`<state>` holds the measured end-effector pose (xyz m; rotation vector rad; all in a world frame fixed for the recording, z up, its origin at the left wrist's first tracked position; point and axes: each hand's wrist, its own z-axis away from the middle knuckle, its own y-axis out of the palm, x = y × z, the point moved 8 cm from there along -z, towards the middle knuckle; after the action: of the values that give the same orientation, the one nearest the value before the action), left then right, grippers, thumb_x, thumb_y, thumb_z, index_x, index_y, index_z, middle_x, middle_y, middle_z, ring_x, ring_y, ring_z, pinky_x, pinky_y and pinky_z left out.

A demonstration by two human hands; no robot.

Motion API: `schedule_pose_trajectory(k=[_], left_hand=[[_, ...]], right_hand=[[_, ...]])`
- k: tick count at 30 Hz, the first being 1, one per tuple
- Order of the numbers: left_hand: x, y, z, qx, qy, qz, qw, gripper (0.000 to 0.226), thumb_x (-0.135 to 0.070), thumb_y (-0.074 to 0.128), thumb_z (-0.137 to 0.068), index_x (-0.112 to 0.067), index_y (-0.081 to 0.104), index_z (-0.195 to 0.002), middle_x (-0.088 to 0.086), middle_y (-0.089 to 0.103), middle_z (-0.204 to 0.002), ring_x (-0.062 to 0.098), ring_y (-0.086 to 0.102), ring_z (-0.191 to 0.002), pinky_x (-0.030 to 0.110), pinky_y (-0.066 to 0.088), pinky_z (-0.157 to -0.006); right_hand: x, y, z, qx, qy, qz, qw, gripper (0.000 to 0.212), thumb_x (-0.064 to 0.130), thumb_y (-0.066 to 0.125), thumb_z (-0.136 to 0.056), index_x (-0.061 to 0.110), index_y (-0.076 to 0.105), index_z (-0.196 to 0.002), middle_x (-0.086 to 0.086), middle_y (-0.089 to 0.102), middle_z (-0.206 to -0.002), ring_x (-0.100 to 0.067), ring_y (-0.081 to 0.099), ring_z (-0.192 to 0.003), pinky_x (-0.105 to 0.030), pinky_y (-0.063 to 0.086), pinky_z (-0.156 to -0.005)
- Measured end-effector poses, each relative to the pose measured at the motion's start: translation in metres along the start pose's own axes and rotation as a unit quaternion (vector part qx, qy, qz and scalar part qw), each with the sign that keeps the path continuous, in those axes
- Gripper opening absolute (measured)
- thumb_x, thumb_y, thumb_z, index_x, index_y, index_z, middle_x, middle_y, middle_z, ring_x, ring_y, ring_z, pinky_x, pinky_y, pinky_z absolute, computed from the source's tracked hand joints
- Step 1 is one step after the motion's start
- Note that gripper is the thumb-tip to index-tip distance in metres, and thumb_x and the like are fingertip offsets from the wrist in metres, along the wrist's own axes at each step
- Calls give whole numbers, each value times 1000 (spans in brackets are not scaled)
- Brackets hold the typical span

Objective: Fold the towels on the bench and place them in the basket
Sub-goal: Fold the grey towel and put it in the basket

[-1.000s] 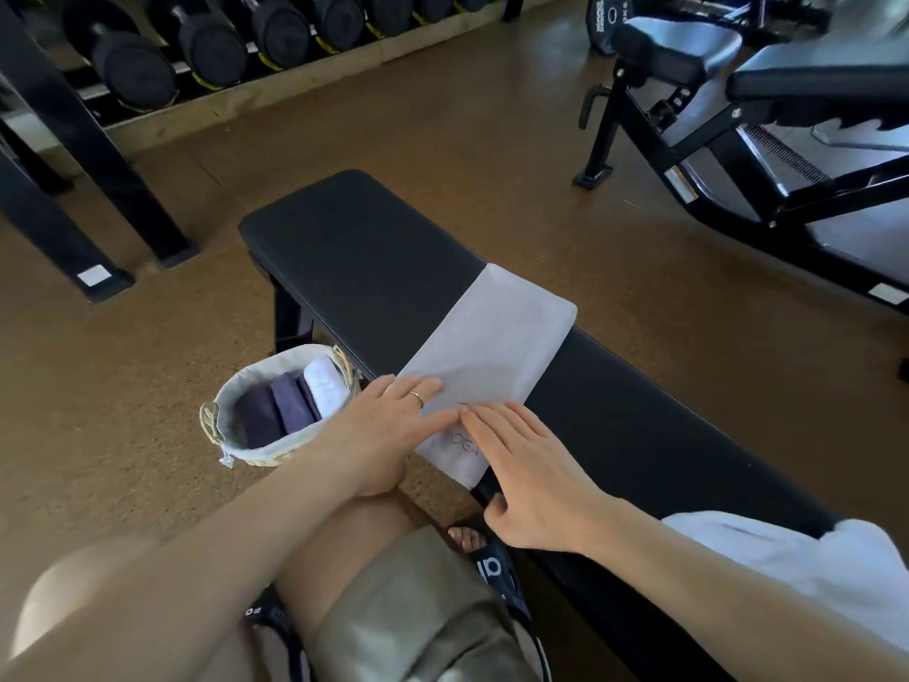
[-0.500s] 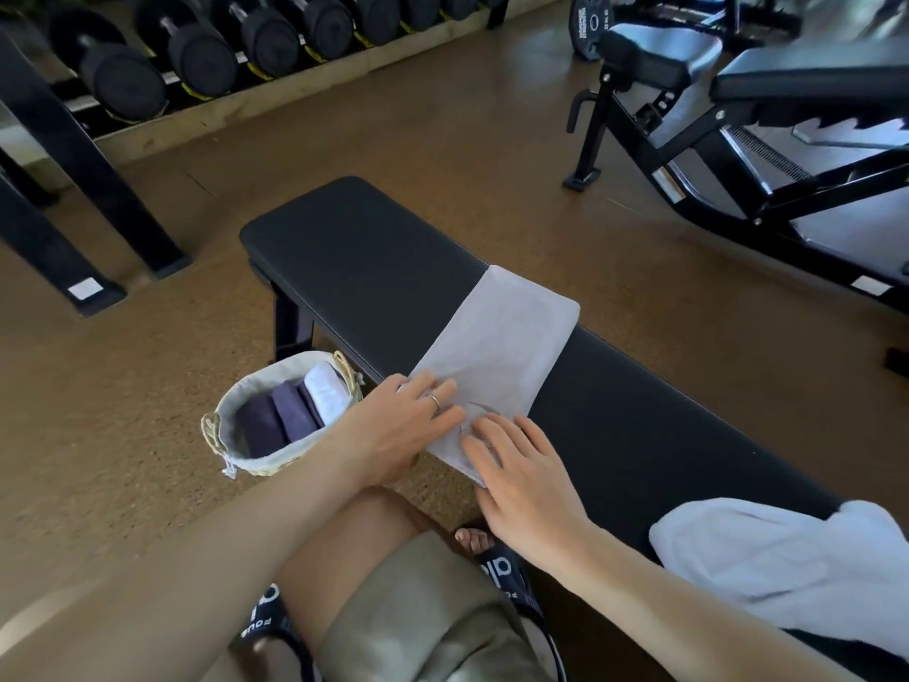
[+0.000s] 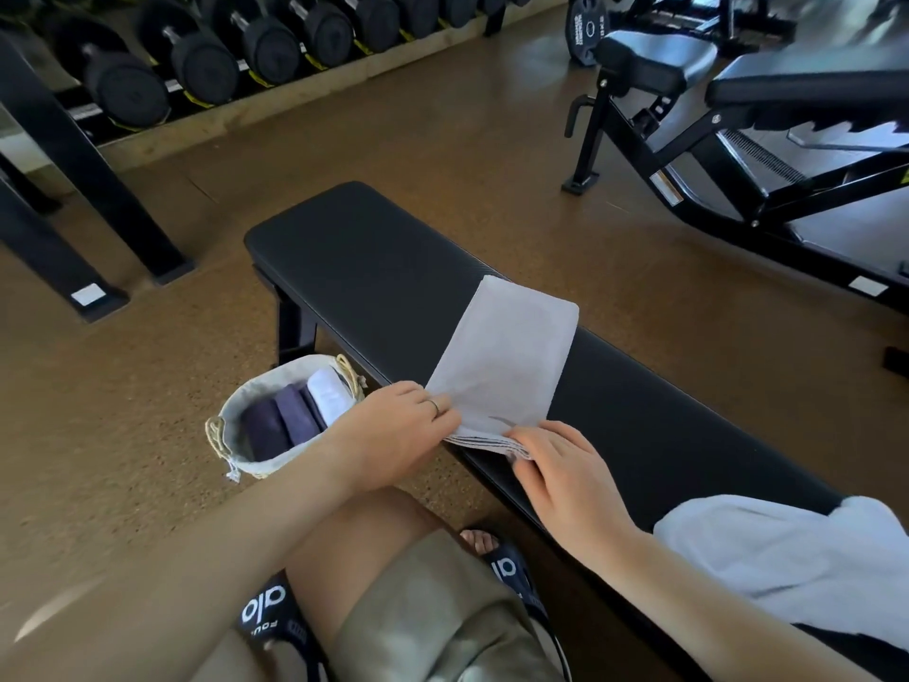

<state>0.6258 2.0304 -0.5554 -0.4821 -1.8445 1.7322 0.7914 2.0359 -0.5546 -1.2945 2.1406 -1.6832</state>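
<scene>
Towel (image 3: 506, 366), grey, folded to a strip, lies across bench (image 3: 374, 268); near end lifted off bench edge. Left hand (image 3: 393, 435) and right hand (image 3: 565, 475) each pinch a near corner. Basket (image 3: 236, 415) on floor left of bench, folded towels inside. White towel (image 3: 797, 563) heaped on bench's near end

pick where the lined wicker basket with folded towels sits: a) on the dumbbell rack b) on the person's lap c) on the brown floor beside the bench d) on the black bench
c: the lined wicker basket stands on the brown floor next to the black padded bench, by the left hand.
</scene>
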Motion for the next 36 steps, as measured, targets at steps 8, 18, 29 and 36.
schedule_pose_trajectory(k=[8,18,29,36], left_hand=[[-5,-16,19,-31,32,113,993,18,-12,52,-94,-16,57,-110,-3,63,-93,21,58,-85,32,50,-86],[1,-9,5,-37,-62,191,979,27,-43,50,-102,-21,55,-115,-6,62,-96,14,54,-92,28,43,-92],[19,22,-4,-13,-180,418,890,40,-45,41,-102,-20,41,-71,-5,43,-75,10,43,-68,29,35,-65],[27,43,-9,4,-241,340,909,46,-60,23,-96,-36,35,-59,-12,42,-69,16,46,-76,36,38,-73]], right_hand=[[-17,-13,26,-5,17,-48,999,31,27,48,-98,10,70,-112,4,73,-106,-8,56,-105,-7,25,-110],[-57,6,29,46,242,-124,961,22,46,44,-101,30,56,-93,14,56,-79,-11,56,-80,-22,34,-65],[-68,9,19,34,270,-15,962,35,38,44,-104,17,66,-86,9,55,-91,-14,46,-88,-35,45,-80],[-64,9,17,-3,291,42,956,33,31,51,-101,14,67,-78,4,53,-85,-18,45,-83,-39,45,-75]])
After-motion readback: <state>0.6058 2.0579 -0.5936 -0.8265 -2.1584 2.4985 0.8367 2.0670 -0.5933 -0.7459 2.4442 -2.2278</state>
